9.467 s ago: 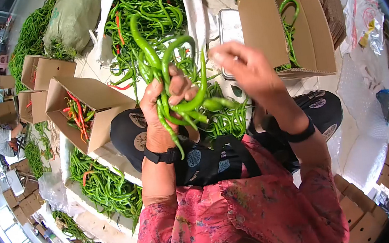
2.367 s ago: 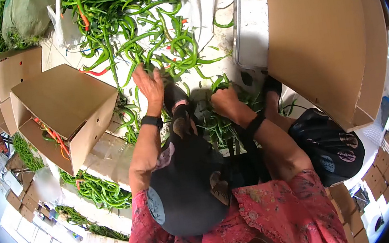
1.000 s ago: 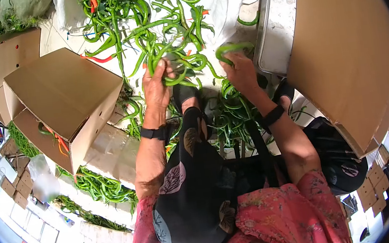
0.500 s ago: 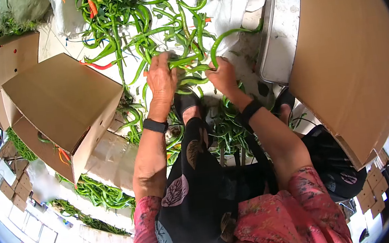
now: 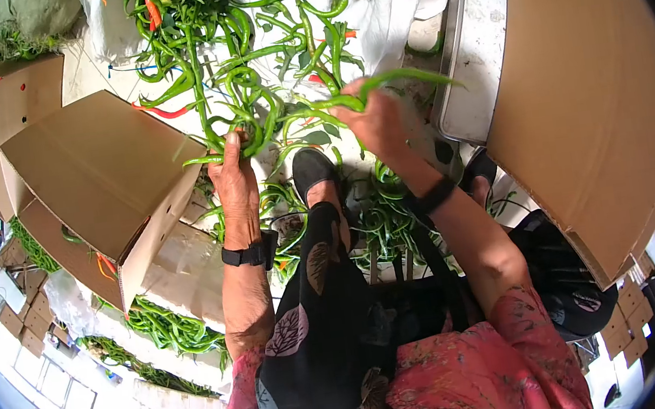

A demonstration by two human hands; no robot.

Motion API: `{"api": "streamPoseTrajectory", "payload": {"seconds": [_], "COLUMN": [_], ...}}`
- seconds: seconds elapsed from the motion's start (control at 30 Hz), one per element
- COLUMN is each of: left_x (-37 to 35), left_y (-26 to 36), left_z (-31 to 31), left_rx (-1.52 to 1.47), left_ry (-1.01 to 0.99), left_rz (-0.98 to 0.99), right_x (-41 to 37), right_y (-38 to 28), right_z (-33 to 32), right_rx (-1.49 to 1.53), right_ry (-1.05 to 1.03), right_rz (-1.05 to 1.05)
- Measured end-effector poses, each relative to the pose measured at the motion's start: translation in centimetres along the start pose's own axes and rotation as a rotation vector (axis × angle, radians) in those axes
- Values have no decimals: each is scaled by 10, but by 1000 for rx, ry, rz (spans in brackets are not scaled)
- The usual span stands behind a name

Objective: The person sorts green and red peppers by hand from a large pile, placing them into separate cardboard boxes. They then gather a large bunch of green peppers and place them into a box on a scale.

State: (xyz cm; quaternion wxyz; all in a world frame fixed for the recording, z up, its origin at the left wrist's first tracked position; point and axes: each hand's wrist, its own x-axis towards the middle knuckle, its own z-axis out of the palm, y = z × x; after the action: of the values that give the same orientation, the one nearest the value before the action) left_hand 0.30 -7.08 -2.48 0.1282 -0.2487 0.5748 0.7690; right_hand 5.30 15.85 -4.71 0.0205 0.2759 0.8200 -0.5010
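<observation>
Long green chili peppers [image 5: 258, 135] lie curled on the white sheet in front of me. My left hand [image 5: 233, 185] is closed on a green chili pepper [image 5: 201, 160], thumb on top, at the left of the loose ones. Blurred by motion, my right hand [image 5: 378, 126] grips green chili peppers [image 5: 408, 77]; one sticks out to the right toward the metal tray. Leaves and a few red peppers [image 5: 162, 110] lie among the green ones. The fingertips of both hands are partly hidden by peppers.
A large pepper pile [image 5: 198, 12] is at the top. An open cardboard box [image 5: 102, 167] stands left, holding a few peppers. At right are a metal-rimmed tray [image 5: 480, 47] and a large cardboard box [image 5: 583, 91]. More peppers [image 5: 391, 225] lie around my feet.
My left hand has moved left and closer to me, with peppers in it. My right hand has shifted slightly right, and the pepper it holds has swung to point right.
</observation>
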Motion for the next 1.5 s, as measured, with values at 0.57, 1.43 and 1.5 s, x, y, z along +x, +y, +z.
{"api": "streamPoseTrajectory", "payload": {"seconds": [0.57,1.43,1.5], "left_x": [-55,-268,-279], "left_y": [128,269,259], "left_z": [41,104,111], "left_rx": [-369,-96,28], "left_ry": [-426,-880,-633], "left_rz": [72,77,167], "right_x": [8,-180,-193], "right_y": [-90,-184,-188], "right_z": [-116,-249,-257], "right_rx": [1106,1422,1275], "right_ry": [-662,-450,-418], "right_rz": [-117,-218,-247]}}
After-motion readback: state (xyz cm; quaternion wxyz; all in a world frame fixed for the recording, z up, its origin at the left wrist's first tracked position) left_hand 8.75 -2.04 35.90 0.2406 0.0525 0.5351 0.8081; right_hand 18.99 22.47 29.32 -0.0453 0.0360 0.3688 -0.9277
